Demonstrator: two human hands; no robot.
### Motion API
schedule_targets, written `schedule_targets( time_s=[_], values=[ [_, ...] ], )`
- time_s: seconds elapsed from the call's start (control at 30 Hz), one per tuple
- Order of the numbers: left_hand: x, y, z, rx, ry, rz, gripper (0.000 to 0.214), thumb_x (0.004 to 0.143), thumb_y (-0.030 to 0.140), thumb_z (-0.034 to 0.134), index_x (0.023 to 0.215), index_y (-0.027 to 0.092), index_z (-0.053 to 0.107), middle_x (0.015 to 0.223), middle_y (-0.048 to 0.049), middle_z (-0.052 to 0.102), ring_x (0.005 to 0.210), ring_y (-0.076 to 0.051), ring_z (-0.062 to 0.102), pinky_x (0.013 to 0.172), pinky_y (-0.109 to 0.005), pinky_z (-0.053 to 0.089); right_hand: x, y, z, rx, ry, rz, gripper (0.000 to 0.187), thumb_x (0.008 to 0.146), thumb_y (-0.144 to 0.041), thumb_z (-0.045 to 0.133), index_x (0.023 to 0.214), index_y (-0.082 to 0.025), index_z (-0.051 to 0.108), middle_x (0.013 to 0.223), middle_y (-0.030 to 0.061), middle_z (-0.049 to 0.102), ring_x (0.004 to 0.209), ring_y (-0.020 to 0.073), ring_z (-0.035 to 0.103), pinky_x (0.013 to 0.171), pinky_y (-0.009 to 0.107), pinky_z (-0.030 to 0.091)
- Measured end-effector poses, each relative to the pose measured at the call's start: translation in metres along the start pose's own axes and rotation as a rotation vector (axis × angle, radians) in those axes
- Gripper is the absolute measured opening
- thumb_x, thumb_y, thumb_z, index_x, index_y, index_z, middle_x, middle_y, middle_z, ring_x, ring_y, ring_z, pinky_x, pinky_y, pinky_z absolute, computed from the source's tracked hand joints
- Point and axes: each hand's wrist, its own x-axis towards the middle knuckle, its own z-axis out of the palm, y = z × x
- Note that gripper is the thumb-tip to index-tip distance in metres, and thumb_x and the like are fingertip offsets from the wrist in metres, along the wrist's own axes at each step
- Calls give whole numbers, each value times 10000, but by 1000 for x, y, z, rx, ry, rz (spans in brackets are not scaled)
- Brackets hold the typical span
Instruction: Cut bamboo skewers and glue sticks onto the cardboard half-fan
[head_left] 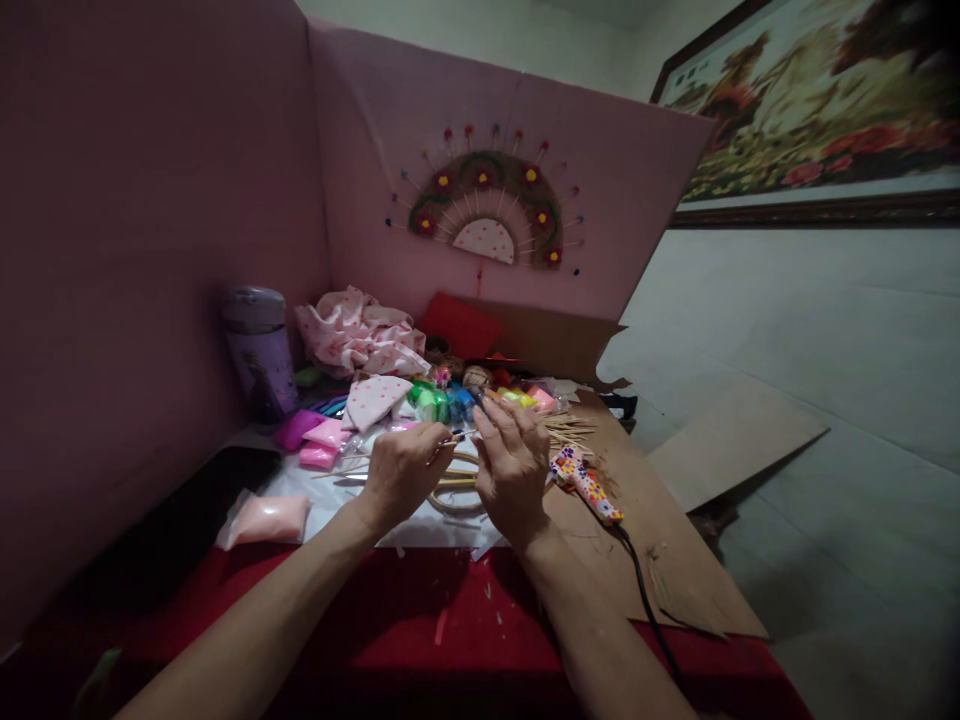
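Note:
My left hand (409,472) is closed, pinching a thin stick (462,437) with a dark blue bit near its end. Close beside it, my right hand (514,455) has its fingers stretched out, and I see nothing held in them. Whether its fingertips touch the stick is hard to tell. Below both hands lie scissors (456,500) with tan handles, on a white sheet (420,530). Just beyond are packets of green clay (429,402) and blue clay (460,405), and a folded dotted cloth piece (377,400).
A glue gun (587,485) with a flowered cover and black cord lies on cardboard (645,540) at the right, near loose sticks (574,432). Leftward are a peach packet (270,520), pink packets (324,440) and a purple tumbler (261,350). A fan-shaped decoration (484,190) hangs on the pink board.

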Motion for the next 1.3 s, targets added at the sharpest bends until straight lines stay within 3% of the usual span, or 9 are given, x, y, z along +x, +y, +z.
schedule_targets(
  time_s=[0.17, 0.3, 0.53, 0.7, 0.8, 0.93, 1.0, 1.13, 1.3],
  values=[
    [-1, 0, 1, 140, -20, 28, 227, 867, 280, 471, 715, 183, 608, 643, -22, 622, 539, -121, 525, 501, -257, 242, -1, 4, 3, -13, -119, 32, 240, 880, -208, 495, 1069, -228, 642, 917, 48, 628, 951, 213, 509, 1008, 428, 281],
    [-2, -2, 2, 155, -44, 45, 209, 862, 270, 474, 728, 185, 610, 656, -22, 632, 546, -126, 535, 502, -259, 239, -1, 5, 2, -28, -145, 26, 220, 894, -259, 497, 1046, -232, 653, 877, 52, 601, 865, 208, 472, 872, 379, 331],
    [0, 1, 3, 178, -102, 31, 156, 812, 210, 519, 695, 188, 621, 616, -28, 631, 532, -149, 539, 488, -269, 210, -2, -2, 1, -120, -179, 42, 155, 866, -241, 525, 801, -215, 663, 699, 37, 576, 740, 197, 459, 720, 341, 289],
    [-1, 3, 7, 203, -136, -25, 179, 817, 232, 508, 694, 177, 625, 616, -53, 645, 509, -167, 535, 482, -277, 196, -4, -7, 2, -146, -201, 80, 178, 846, -205, 532, 730, -193, 667, 642, 47, 577, 674, 187, 473, 633, 318, 278],
    [-1, 0, 4, 98, -117, -28, 185, 806, 220, 525, 652, 169, 616, 585, -44, 632, 509, -147, 529, 488, -261, 230, -1, 1, 1, 75, -221, 109, 194, 851, -219, 543, 713, -189, 678, 655, 45, 610, 677, 174, 511, 632, 294, 314],
    [3, -5, -5, -238, -109, 17, 248, 832, 280, 533, 633, 156, 612, 530, -8, 589, 481, -95, 495, 496, -217, 297, 5, 12, 0, 553, -237, 232, 182, 826, -277, 608, 697, -175, 687, 615, 14, 626, 580, 131, 522, 588, 248, 364],
    [5, -5, -7, -325, -98, 28, 260, 847, 302, 524, 657, 150, 616, 524, 1, 574, 474, -84, 483, 493, -206, 307, 5, 15, 2, 615, -230, 291, 190, 822, -286, 611, 691, -168, 682, 621, 13, 631, 569, 127, 526, 575, 243, 369],
    [5, -6, -3, -264, -27, 4, 216, 849, 264, 532, 687, 145, 612, 577, -13, 606, 534, -106, 534, 532, -221, 338, 5, 26, 5, 240, -241, 327, 153, 836, -176, 559, 781, -187, 701, 758, 38, 671, 740, 165, 549, 684, 271, 354],
    [0, -7, 8, -210, -5, 2, 181, 872, 227, 498, 771, 146, 626, 675, -39, 657, 611, -138, 594, 577, -243, 377, 16, 52, -3, -209, -391, 340, 225, 808, -120, 552, 783, -248, 736, 845, 46, 687, 874, 213, 493, 737, 334, 259]
  ],
)
